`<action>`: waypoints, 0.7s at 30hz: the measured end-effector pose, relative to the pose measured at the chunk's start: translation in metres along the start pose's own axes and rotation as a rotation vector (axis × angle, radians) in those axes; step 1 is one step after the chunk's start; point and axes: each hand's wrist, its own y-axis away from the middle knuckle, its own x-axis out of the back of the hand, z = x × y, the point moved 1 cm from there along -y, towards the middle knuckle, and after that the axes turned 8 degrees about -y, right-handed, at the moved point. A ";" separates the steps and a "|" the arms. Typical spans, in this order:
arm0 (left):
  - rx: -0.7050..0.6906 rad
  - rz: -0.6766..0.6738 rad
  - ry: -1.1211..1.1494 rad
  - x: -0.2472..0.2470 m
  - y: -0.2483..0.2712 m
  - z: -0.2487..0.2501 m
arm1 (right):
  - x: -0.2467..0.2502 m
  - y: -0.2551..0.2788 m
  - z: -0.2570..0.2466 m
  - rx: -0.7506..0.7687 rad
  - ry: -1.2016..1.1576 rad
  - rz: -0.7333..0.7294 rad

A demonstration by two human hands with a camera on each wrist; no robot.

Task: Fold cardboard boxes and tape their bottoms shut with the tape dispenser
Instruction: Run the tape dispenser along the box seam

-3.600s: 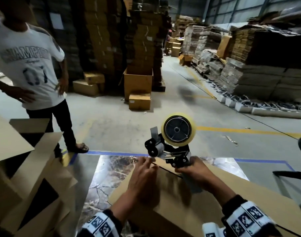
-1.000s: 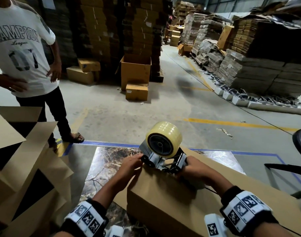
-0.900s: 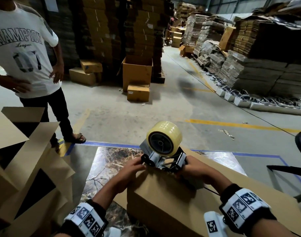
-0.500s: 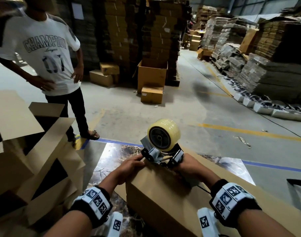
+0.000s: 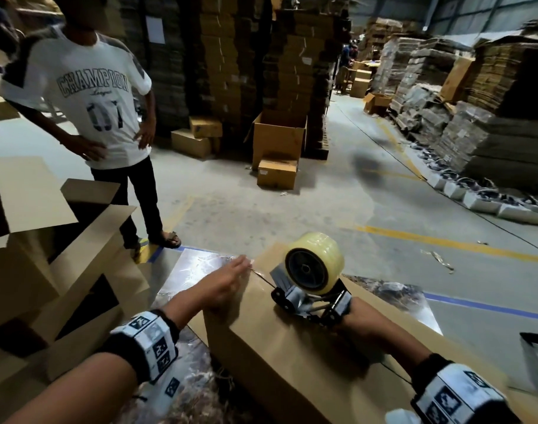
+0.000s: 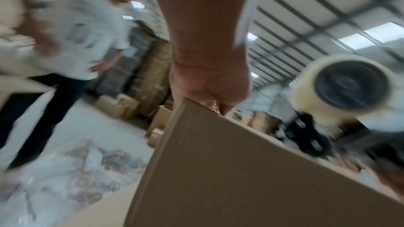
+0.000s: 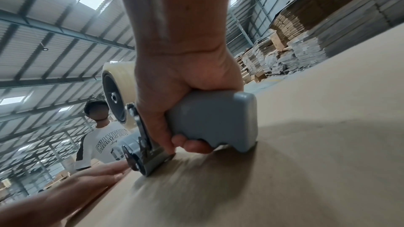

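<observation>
Head view, left to right across the cardboard box [image 5: 292, 347]: the left hand [image 5: 228, 286] lies flat with fingers straight on the box's upturned bottom, near its far left corner, pressing the flaps down. To its right the tape dispenser [image 5: 312, 280] sits on the centre seam [image 5: 263, 278], roller down. The right hand [image 7: 174, 103] is wrapped around its grey handle. Judging by this, taping of the bottom seam is under way. The next move likely calls for drawing the dispenser along the seam toward the near edge, with steady downward pressure, while the left hand holds the flaps closed.
</observation>
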 end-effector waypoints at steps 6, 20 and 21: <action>-0.119 -0.029 -0.554 -0.029 -0.004 0.025 | 0.000 0.002 -0.006 0.037 0.051 0.009; -0.092 -0.010 -0.565 -0.040 0.001 0.029 | 0.044 0.093 0.080 -0.086 -0.063 0.074; -0.085 -0.021 -0.568 -0.043 0.002 0.038 | 0.046 0.095 0.082 -0.080 -0.001 0.070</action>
